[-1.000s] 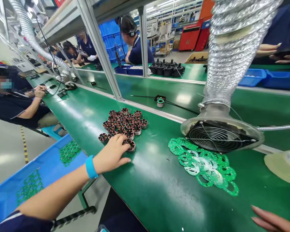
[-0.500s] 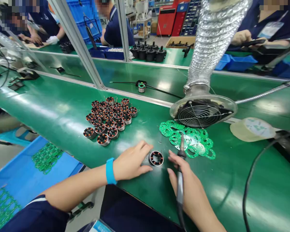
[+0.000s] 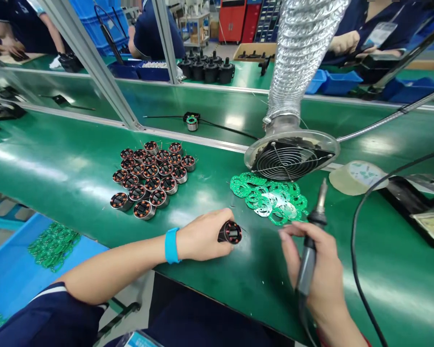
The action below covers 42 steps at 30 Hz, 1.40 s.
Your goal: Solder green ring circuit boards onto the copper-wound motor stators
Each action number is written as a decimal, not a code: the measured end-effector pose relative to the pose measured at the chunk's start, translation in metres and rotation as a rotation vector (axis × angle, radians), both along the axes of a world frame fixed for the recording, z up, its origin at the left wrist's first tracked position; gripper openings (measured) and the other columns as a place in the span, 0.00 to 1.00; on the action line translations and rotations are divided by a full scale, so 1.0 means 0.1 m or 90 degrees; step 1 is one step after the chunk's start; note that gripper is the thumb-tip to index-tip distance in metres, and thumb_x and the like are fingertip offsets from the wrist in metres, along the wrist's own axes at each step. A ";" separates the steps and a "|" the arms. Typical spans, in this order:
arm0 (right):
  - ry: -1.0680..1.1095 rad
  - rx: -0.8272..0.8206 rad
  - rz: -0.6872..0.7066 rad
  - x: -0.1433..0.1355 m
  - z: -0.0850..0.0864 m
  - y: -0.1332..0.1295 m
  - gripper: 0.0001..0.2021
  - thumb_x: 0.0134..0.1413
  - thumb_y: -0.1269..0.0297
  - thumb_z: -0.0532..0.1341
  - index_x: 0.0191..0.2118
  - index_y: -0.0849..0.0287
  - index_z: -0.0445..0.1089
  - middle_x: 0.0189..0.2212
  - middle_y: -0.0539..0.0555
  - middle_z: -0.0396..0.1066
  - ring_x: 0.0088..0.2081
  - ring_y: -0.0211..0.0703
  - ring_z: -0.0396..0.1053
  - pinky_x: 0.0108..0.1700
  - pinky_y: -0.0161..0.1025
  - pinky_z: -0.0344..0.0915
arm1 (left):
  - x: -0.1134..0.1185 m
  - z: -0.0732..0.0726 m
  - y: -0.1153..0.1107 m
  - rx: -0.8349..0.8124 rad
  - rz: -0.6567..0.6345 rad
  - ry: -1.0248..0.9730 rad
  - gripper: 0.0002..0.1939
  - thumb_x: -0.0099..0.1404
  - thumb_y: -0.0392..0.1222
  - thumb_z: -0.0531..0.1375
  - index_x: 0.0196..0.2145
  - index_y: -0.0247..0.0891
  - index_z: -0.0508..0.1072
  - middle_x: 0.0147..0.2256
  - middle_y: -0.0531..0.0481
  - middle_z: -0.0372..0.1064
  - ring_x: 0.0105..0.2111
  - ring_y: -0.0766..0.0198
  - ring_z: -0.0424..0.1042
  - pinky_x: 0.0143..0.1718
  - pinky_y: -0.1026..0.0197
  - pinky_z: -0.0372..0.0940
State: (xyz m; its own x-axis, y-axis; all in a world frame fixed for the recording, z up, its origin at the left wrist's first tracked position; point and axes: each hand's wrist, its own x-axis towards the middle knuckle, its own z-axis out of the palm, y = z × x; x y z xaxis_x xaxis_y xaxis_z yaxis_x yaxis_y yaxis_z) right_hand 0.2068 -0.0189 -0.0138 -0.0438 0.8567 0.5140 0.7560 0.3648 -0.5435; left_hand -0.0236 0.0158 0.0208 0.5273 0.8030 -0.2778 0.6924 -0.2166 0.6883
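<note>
A: Materials first. In the hands?

B: Left hand point(image 3: 206, 239) closed round a wound motor core point(image 3: 233, 233): short cylinder, dark inside, copper-coloured coils set in a ring. It sits near mid-counter, between the two hands. Right hand point(image 3: 323, 272) grips a soldering iron point(image 3: 307, 267): grey handle, tapered metal tip pointing away from the body, thumb and forefinger curled but apart.

A: Shapes nearby?

B: Similar cores point(image 3: 152, 184) left of the held one, packed close, coil faces up, shiny metal sides. Flat green rings point(image 3: 275, 199) heaped beyond and right, overlapping, a few washed pale by glare.

A: Surface, room?

B: Green counter point(image 3: 72, 149), smooth, glossy, streaked with light. Ribbed foil duct point(image 3: 292, 53) above, ending in a clear flared hood with a wire grille point(image 3: 284, 161). Blue tray point(image 3: 7, 270) lower left holds more green pieces. Co-workers in dark clothing across the way.

A: Unclear?

B: Fingers hide much of the core's side; can't tell whether it touches the counter. Co-workers cut off at the top, tray at the left edge.
</note>
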 end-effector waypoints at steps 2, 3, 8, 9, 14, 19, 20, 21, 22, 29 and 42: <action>-0.051 -0.052 -0.027 0.13 -0.07 0.08 0.14 0.60 0.63 0.58 0.51 0.55 0.62 0.34 0.53 0.75 0.34 0.45 0.74 0.36 0.41 0.69 | 0.00 0.06 0.10 0.034 -0.041 0.036 0.18 0.56 0.38 0.62 0.45 0.38 0.67 0.42 0.47 0.69 0.42 0.54 0.70 0.44 0.54 0.67; -0.084 -0.081 -0.021 0.19 -0.11 0.13 0.15 0.60 0.62 0.57 0.51 0.56 0.62 0.35 0.55 0.75 0.34 0.46 0.74 0.36 0.42 0.70 | 0.00 0.08 0.15 0.054 -0.063 0.054 0.18 0.56 0.38 0.62 0.46 0.38 0.68 0.43 0.46 0.68 0.44 0.54 0.69 0.47 0.53 0.66; -0.136 -0.129 0.012 0.25 -0.27 0.25 0.15 0.55 0.65 0.55 0.48 0.57 0.67 0.33 0.55 0.75 0.35 0.50 0.74 0.37 0.45 0.70 | -0.12 0.05 0.30 0.083 -0.163 0.136 0.20 0.59 0.38 0.59 0.50 0.36 0.71 0.45 0.43 0.65 0.47 0.52 0.68 0.52 0.52 0.64; -0.137 -0.133 0.020 0.21 -0.28 0.23 0.15 0.55 0.66 0.55 0.49 0.57 0.68 0.32 0.55 0.74 0.35 0.50 0.74 0.36 0.45 0.70 | -0.15 0.03 0.30 0.084 -0.175 0.129 0.21 0.60 0.37 0.59 0.52 0.35 0.70 0.46 0.42 0.65 0.48 0.52 0.67 0.53 0.52 0.64; -0.119 -0.148 0.074 -0.15 -0.20 0.02 0.15 0.58 0.66 0.56 0.51 0.56 0.67 0.32 0.53 0.75 0.30 0.47 0.74 0.30 0.41 0.70 | -0.20 -0.09 0.28 0.085 -0.162 0.038 0.28 0.60 0.39 0.62 0.58 0.37 0.65 0.49 0.42 0.66 0.52 0.51 0.65 0.56 0.51 0.62; -0.065 -0.100 0.143 -0.41 -0.10 -0.09 0.15 0.60 0.68 0.56 0.53 0.54 0.63 0.35 0.53 0.77 0.33 0.45 0.76 0.34 0.41 0.73 | -0.13 -0.09 0.24 -0.059 -0.057 -0.106 0.21 0.60 0.44 0.64 0.50 0.38 0.68 0.44 0.47 0.71 0.41 0.58 0.70 0.43 0.57 0.67; -0.057 -0.088 0.150 -0.41 -0.09 -0.09 0.14 0.61 0.69 0.55 0.52 0.53 0.63 0.35 0.52 0.77 0.33 0.44 0.76 0.34 0.40 0.73 | -0.13 -0.08 0.23 -0.089 -0.068 -0.126 0.20 0.60 0.45 0.64 0.49 0.39 0.68 0.42 0.49 0.71 0.39 0.59 0.70 0.41 0.59 0.66; -0.051 -0.077 0.154 -0.40 -0.07 -0.10 0.13 0.62 0.70 0.54 0.51 0.52 0.63 0.33 0.51 0.77 0.32 0.43 0.76 0.34 0.39 0.73 | -0.12 -0.07 0.23 -0.109 -0.084 -0.142 0.19 0.60 0.46 0.64 0.48 0.39 0.69 0.41 0.49 0.72 0.38 0.60 0.70 0.40 0.60 0.66; -0.043 -0.067 0.155 -0.39 -0.06 -0.10 0.13 0.63 0.70 0.54 0.51 0.52 0.63 0.32 0.51 0.77 0.32 0.42 0.76 0.33 0.38 0.73 | -0.12 -0.06 0.22 -0.116 -0.099 -0.154 0.19 0.59 0.46 0.65 0.47 0.39 0.69 0.41 0.49 0.72 0.39 0.60 0.70 0.41 0.60 0.65; 0.022 -0.144 0.177 -0.32 -0.02 -0.20 0.18 0.62 0.64 0.59 0.56 0.54 0.60 0.36 0.54 0.77 0.34 0.44 0.78 0.36 0.41 0.76 | -0.12 -0.08 0.20 -0.153 -0.057 -0.182 0.20 0.60 0.47 0.64 0.48 0.39 0.68 0.38 0.50 0.69 0.36 0.61 0.67 0.38 0.60 0.63; 0.113 -0.094 0.174 -0.30 0.04 -0.22 0.16 0.63 0.72 0.56 0.54 0.51 0.60 0.30 0.48 0.74 0.29 0.36 0.75 0.35 0.34 0.73 | -0.12 -0.11 0.20 -0.265 -0.052 -0.333 0.22 0.58 0.44 0.66 0.48 0.39 0.67 0.41 0.49 0.69 0.40 0.60 0.69 0.44 0.57 0.66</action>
